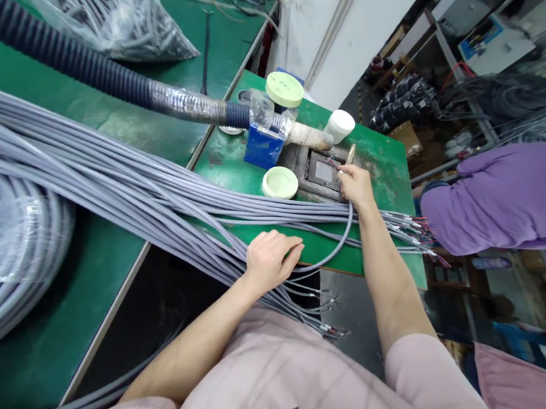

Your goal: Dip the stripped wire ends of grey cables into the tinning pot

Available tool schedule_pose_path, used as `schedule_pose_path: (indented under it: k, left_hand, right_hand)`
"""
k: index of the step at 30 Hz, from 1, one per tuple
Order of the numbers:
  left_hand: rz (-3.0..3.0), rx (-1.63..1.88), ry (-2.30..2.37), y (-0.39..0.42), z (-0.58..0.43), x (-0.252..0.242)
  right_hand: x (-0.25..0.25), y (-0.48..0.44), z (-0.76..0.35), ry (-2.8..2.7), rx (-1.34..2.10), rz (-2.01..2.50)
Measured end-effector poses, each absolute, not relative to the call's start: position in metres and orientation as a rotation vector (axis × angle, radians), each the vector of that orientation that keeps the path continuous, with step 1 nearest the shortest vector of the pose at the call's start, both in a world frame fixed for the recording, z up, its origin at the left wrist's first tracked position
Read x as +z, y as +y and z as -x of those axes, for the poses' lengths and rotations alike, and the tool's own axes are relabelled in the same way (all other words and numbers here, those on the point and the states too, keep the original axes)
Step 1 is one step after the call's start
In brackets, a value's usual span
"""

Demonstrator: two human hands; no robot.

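Observation:
My right hand (356, 185) pinches the end of a grey cable (344, 239). Thin dark and reddish wires stick out of that end, over a square metal pot (322, 170) set in a grey block. The cable loops down from my fingers and back to the left. Close to the long bundle of grey cables (166, 184), my left hand (272, 257) is curled with the fingers together; whether it holds anything is hidden. A pale green round dish (280, 183) stands left of the pot.
A ribbed black hose (102, 73) crosses above the bench to a pale nozzle (309, 135) by the pot. Nearby are a blue box (262, 146), a white cup (341, 124) and a green lid (284, 89). A coiled cable (23, 242) lies left; a person in purple (506, 202) is at right.

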State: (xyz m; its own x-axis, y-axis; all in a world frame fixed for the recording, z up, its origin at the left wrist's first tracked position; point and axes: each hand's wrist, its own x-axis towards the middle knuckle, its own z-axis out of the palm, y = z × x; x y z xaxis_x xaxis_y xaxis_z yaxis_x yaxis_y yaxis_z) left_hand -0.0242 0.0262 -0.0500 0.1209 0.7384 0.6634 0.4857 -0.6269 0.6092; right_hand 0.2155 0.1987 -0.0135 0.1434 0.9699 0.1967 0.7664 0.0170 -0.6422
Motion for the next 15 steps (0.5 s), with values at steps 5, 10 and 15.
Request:
schedule_pose_path:
  k: [5, 10, 15]
  left_hand:
    - [-2.166, 1.481, 1.227, 0.026, 0.024, -0.051]
    - [-2.135, 1.471, 1.21, 0.026, 0.026, -0.05]
    - [-1.726, 1.437, 1.057, 0.02, 0.019, -0.039]
  right_hand:
    - [0.014, 0.174, -0.201, -1.476, 0.649, 1.762]
    - [0.05, 0.11, -0.188, -1.445, 0.894, 1.511]
    - [0.054, 0.033, -0.169, -1.387, 1.04, 1.442]
